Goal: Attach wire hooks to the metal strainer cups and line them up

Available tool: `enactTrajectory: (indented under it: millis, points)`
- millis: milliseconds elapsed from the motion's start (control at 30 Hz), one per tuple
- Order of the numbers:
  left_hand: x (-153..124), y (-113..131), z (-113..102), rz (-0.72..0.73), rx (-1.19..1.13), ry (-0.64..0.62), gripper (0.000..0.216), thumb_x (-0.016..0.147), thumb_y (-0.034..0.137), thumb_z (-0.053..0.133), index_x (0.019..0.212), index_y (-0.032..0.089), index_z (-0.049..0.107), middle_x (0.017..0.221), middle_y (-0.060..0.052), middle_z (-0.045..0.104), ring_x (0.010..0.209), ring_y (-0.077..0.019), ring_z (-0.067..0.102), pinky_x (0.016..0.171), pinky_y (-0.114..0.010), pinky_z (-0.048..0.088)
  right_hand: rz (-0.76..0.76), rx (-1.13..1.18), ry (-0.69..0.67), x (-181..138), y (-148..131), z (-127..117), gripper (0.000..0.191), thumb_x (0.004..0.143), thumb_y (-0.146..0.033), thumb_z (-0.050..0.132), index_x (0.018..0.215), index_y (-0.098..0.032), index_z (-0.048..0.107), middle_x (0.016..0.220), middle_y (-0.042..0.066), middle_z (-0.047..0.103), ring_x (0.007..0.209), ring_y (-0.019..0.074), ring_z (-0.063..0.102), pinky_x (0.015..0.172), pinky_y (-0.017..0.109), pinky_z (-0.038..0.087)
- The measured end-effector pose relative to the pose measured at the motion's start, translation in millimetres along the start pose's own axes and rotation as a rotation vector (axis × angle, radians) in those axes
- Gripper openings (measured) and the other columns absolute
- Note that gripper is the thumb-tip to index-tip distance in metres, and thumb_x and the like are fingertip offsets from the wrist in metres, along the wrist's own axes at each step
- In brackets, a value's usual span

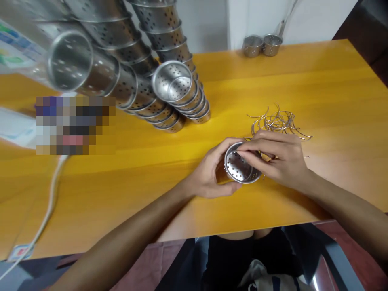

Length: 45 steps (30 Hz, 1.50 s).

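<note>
My left hand (214,171) is wrapped round the outer side of a perforated metal cup (239,166), whose open top faces up toward me. At the cup's far rim, the thumb and fingertips of my right hand (277,155) pinch a thin metal wire (235,152). Only a short piece of that wire shows; the rest is hidden by the fingers. Just beyond my right hand lies a loose tangle of curved metal wires (279,120) on the table.
Tall stacks of nested perforated cups (174,83) stand at the back left of the yellow wooden table (121,180). Two more metal cups (253,45) sit by the wall. A white cable (51,198) runs down the left side. The table's front edge is close to my lap.
</note>
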<state>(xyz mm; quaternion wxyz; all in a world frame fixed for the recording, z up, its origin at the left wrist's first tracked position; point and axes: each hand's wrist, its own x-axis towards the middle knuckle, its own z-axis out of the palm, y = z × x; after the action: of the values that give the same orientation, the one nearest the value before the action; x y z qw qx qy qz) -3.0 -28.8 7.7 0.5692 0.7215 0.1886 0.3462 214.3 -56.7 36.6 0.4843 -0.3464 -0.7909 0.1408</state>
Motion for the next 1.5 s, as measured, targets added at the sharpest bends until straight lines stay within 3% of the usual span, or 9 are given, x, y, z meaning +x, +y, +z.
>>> enactTrajectory:
  millis: [367, 600, 767, 900, 1000, 1100, 1267, 1500]
  points:
    - [-1, -2, 3, 0.018, 0.079, 0.009, 0.074, 0.074, 0.037, 0.089, 0.141, 0.027, 0.059, 0.133, -0.011, 0.069, 0.116, -0.0316, 0.07, 0.101, -0.047, 0.058, 0.101, 0.036, 0.014, -1, 0, 1, 0.013, 0.103, -0.026, 0.071, 0.097, -0.024, 0.082, 0.079, 0.001, 0.073, 0.062, 0.0118, 0.06, 0.062, 0.028, 0.051]
    - [2, -2, 4, 0.007, 0.127, -0.004, 0.065, 0.074, 0.036, 0.086, 0.133, 0.025, 0.061, 0.114, -0.008, 0.07, 0.106, -0.0292, 0.07, 0.096, -0.045, 0.058, 0.117, 0.053, 0.044, -2, -1, 1, 0.01, 0.1, -0.022, 0.073, 0.097, -0.022, 0.083, 0.075, 0.0, 0.07, 0.058, 0.01, 0.054, 0.058, 0.026, 0.045]
    - [4, -2, 2, 0.031, 0.184, -0.001, 0.058, 0.073, 0.038, 0.087, 0.123, 0.023, 0.061, 0.108, -0.006, 0.069, 0.095, -0.026, 0.068, 0.088, -0.041, 0.057, 0.209, 0.054, 0.058, -2, 0, 1, 0.009, 0.097, -0.024, 0.076, 0.091, -0.023, 0.083, 0.071, -0.001, 0.069, 0.054, 0.0096, 0.05, 0.053, 0.026, 0.04]
    - [5, -1, 2, 0.048, 0.281, -0.032, 0.053, 0.073, 0.033, 0.085, 0.117, 0.023, 0.057, 0.105, -0.005, 0.067, 0.092, -0.0253, 0.066, 0.085, -0.04, 0.055, 0.284, 0.093, 0.061, -3, 0, 3, 0.008, 0.095, -0.026, 0.078, 0.09, -0.021, 0.083, 0.07, -0.001, 0.068, 0.055, 0.0095, 0.051, 0.054, 0.026, 0.041]
    - [4, -4, 5, 0.08, 0.191, -0.021, 0.07, 0.076, 0.028, 0.084, 0.134, 0.026, 0.045, 0.113, -0.006, 0.066, 0.098, -0.0254, 0.068, 0.088, -0.039, 0.056, 0.412, 0.21, 0.087, -5, -1, 6, 0.008, 0.094, -0.028, 0.078, 0.095, -0.021, 0.082, 0.071, -0.002, 0.068, 0.057, 0.0099, 0.054, 0.055, 0.026, 0.043]
    - [2, -7, 8, 0.131, 0.129, 0.004, 0.075, 0.08, 0.024, 0.082, 0.137, 0.03, 0.032, 0.11, -0.003, 0.061, 0.088, -0.0182, 0.064, 0.076, -0.031, 0.053, 0.562, 0.377, 0.126, -3, -2, 9, 0.013, 0.091, -0.03, 0.079, 0.1, -0.02, 0.079, 0.069, -0.003, 0.064, 0.057, 0.0096, 0.054, 0.054, 0.024, 0.042]
    - [4, -1, 5, 0.107, 0.231, -0.048, 0.048, 0.083, 0.029, 0.079, 0.119, 0.023, 0.049, 0.096, 0.0, 0.057, 0.076, -0.014, 0.052, 0.069, -0.028, 0.045, 0.67, 0.509, 0.176, 2, -3, 12, 0.011, 0.087, -0.028, 0.081, 0.094, -0.021, 0.075, 0.063, -0.005, 0.063, 0.055, 0.01, 0.054, 0.054, 0.025, 0.042]
    - [7, 3, 4, 0.027, 0.034, -0.024, 0.05, 0.084, 0.032, 0.082, 0.122, 0.022, 0.052, 0.107, -0.004, 0.058, 0.086, -0.016, 0.055, 0.075, -0.028, 0.045, 0.71, 0.616, 0.175, 1, 8, 9, 0.011, 0.092, -0.036, 0.083, 0.091, -0.024, 0.085, 0.068, -0.001, 0.073, 0.059, 0.0114, 0.062, 0.06, 0.026, 0.05]
